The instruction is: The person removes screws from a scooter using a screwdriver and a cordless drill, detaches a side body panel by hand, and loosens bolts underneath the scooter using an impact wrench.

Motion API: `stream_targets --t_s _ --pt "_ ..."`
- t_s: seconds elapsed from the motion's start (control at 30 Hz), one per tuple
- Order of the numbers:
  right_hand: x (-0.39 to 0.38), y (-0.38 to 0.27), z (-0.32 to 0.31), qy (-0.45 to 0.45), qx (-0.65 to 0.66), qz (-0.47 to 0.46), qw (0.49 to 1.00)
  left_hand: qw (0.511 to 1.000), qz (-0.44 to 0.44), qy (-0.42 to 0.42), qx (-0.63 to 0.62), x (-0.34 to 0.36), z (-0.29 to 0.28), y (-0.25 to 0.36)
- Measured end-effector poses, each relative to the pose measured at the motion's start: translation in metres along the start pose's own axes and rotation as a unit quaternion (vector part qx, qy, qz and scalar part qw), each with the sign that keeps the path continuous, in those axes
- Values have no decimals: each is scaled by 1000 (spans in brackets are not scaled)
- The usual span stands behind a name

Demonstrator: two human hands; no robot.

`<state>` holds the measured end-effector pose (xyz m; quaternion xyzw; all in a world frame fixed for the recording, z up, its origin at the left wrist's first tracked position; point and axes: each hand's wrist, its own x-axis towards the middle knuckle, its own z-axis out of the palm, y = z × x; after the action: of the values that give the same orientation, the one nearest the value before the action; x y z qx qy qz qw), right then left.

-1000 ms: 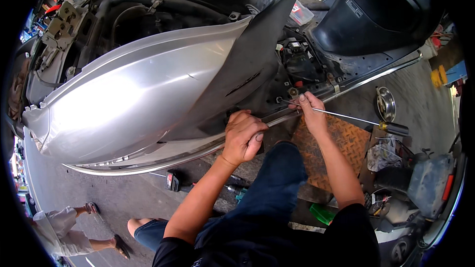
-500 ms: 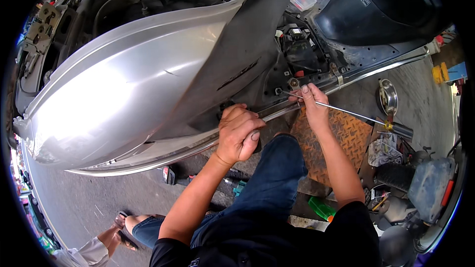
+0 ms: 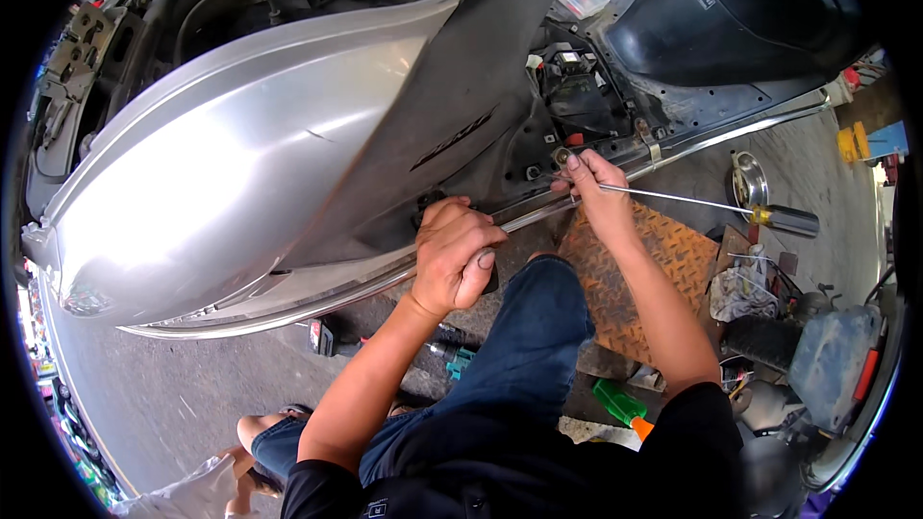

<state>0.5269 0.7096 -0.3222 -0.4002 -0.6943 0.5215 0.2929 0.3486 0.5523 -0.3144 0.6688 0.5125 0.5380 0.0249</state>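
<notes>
- R hand (image 3: 598, 194): thumb + fingers pinching long screwdriver (image 3: 685, 199) by shaft, nr tip end, by chrome rail (image 3: 740, 137).
- Yellow/blk hdl (image 3: 790, 220) out to R, nr metal bowl (image 3: 755, 178).
- L hand (image 3: 450, 255): fingers bent at gray side panel's (image 3: 461, 101) lower edge; can't tell if gripping.

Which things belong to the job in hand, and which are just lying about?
Part of the job:
long steel screwdriver with yellow-and-black handle, in right hand
tapering dark grey panel, by left hand

Apparently lying about:
round silver metal dish
green plastic bottle
</notes>
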Motion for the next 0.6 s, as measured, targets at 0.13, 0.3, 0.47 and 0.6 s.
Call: stream_targets --t_s 0.13,0.3,0.47,0.6 --pt "-9 17 6 31 15 -41 999 1000 -19 2 3 -4 1 1" --pt "-20 44 -34 255 240 -46 936 999 -22 -14 24 -1 -3 7" --pt "6 83 -114 345 158 -55 923 1000 -4 -8 15 3 1 8" --pt "42 106 -139 361 109 -53 925 999 -19 -9 25 2 2 10"
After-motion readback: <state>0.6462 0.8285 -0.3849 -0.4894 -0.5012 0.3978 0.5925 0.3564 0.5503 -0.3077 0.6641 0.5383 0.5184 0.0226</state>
